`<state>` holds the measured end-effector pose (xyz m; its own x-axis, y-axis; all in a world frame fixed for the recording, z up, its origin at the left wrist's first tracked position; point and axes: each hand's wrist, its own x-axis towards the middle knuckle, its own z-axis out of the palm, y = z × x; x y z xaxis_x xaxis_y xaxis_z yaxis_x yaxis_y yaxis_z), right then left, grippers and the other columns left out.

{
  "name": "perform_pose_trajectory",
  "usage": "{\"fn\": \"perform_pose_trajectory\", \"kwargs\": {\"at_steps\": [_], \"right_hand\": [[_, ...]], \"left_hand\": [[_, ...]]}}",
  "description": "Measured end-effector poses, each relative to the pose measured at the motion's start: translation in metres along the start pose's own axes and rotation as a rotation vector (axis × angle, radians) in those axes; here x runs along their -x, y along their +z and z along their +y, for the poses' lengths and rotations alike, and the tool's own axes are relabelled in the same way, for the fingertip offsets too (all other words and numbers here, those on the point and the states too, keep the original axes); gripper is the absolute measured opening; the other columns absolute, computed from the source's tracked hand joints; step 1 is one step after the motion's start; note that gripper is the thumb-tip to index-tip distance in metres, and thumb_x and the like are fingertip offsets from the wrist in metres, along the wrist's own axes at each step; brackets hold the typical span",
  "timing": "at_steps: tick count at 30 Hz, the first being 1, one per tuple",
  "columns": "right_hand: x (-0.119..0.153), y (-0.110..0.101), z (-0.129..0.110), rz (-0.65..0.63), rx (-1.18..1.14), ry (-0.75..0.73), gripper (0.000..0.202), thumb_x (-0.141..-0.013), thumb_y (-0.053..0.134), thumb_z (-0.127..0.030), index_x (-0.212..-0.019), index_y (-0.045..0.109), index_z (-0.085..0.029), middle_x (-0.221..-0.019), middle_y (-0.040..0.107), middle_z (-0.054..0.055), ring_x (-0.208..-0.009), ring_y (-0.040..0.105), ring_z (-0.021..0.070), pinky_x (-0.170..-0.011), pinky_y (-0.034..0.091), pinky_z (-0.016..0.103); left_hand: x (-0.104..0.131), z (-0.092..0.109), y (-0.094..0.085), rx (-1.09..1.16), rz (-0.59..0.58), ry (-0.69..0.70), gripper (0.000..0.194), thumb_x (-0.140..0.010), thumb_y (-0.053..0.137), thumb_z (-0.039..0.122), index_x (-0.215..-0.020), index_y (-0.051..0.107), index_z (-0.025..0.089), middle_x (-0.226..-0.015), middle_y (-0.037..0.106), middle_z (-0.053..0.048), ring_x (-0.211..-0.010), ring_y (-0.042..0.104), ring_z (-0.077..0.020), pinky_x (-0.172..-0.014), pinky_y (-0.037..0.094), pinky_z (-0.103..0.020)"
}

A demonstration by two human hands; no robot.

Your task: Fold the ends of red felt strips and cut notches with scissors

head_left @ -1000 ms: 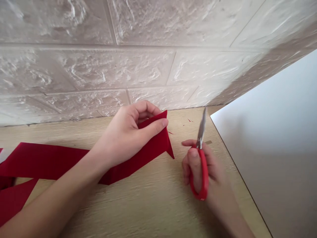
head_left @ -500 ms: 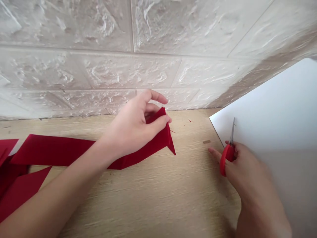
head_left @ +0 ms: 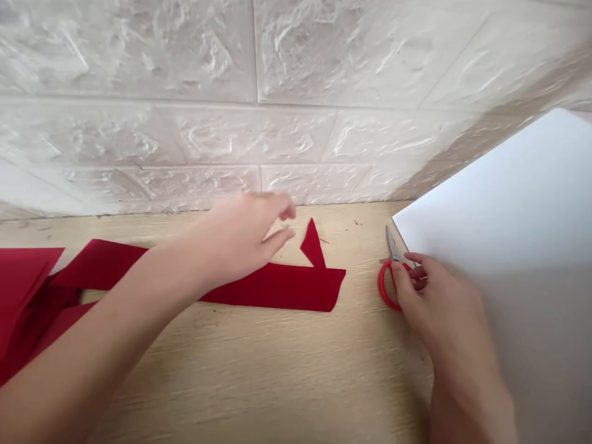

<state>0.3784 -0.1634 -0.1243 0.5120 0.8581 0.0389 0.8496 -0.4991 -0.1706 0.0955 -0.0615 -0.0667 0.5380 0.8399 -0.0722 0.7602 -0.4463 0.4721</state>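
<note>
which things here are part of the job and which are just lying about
Job, it seems:
- red-handled scissors, by the right hand
- long red strip, below the left hand
- red pieces at far left, probably

Lying about:
- pointed red piece, maybe an offcut
- white panel

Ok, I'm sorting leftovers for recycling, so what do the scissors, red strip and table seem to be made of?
Scissors: probably steel blades, grey with a sheen; handles likely smooth plastic, solid red.
Strip: matte, perhaps velvety paper or thin felt; deep red, no shine, crisp edges.
Table: wood or wood-look laminate, pale with streaky grain.
</note>
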Motion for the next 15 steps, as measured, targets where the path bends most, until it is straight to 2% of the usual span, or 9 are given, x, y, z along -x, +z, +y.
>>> {"fn": "perform_pose_trajectory", "kwargs": {"at_steps": [2, 4, 8, 11, 15], "right_hand": [[0.003, -0.002, -0.005, 0.009, -0.032, 0.005, 0.046, -0.092, 0.047, -0.053, -0.120, 0.071, -0.024, -0.107, 0.076, 0.009, -0.086, 0.066, 0.0291, -0.069, 0.044, 0.039], [0.006, -0.003, -0.010, 0.003, -0.076, -0.004, 0.043, -0.091, 0.047, -0.052, -0.115, 0.072, -0.027, -0.101, 0.077, 0.007, -0.080, 0.065, 0.0269, -0.066, 0.042, 0.037], [0.007, -0.001, -0.015, -0.017, -0.105, -0.062, 0.040, -0.091, 0.045, -0.053, -0.107, 0.073, -0.028, -0.088, 0.076, 0.005, -0.072, 0.063, 0.0247, -0.062, 0.038, 0.035], [0.008, 0.004, -0.015, 0.003, -0.138, -0.123, 0.040, -0.091, 0.046, -0.054, -0.102, 0.073, -0.027, -0.082, 0.074, 0.004, -0.068, 0.062, 0.0228, -0.061, 0.037, 0.034], [0.012, 0.009, -0.020, 0.022, -0.265, -0.221, 0.039, -0.090, 0.051, -0.056, -0.096, 0.074, -0.026, -0.074, 0.071, 0.003, -0.062, 0.060, 0.0194, -0.059, 0.038, 0.032]], "left_hand": [[0.010, -0.019, 0.007, -0.161, -0.169, 0.034, 0.034, -0.096, 0.046, 0.039, -0.115, 0.068, 0.022, -0.126, 0.069, -0.009, -0.119, 0.062, -0.0320, -0.104, 0.048, -0.053], [0.024, -0.043, 0.015, -0.209, -0.257, 0.008, 0.037, -0.096, 0.044, 0.042, -0.115, 0.069, 0.022, -0.130, 0.067, -0.010, -0.124, 0.059, -0.0324, -0.107, 0.046, -0.052], [0.054, -0.085, 0.020, -0.211, -0.204, -0.104, 0.048, -0.093, 0.045, 0.052, -0.129, 0.065, 0.027, -0.136, 0.062, -0.011, -0.121, 0.060, -0.0338, -0.101, 0.048, -0.052], [0.066, -0.096, 0.019, -0.220, -0.192, -0.131, 0.041, -0.093, 0.044, 0.051, -0.115, 0.069, 0.027, -0.120, 0.068, -0.010, -0.109, 0.065, -0.0332, -0.090, 0.050, -0.049], [0.067, -0.092, 0.016, -0.223, -0.210, -0.103, 0.038, -0.098, 0.034, 0.046, -0.097, 0.065, 0.024, -0.105, 0.070, -0.008, -0.094, 0.065, -0.0287, -0.081, 0.049, -0.045]]}}
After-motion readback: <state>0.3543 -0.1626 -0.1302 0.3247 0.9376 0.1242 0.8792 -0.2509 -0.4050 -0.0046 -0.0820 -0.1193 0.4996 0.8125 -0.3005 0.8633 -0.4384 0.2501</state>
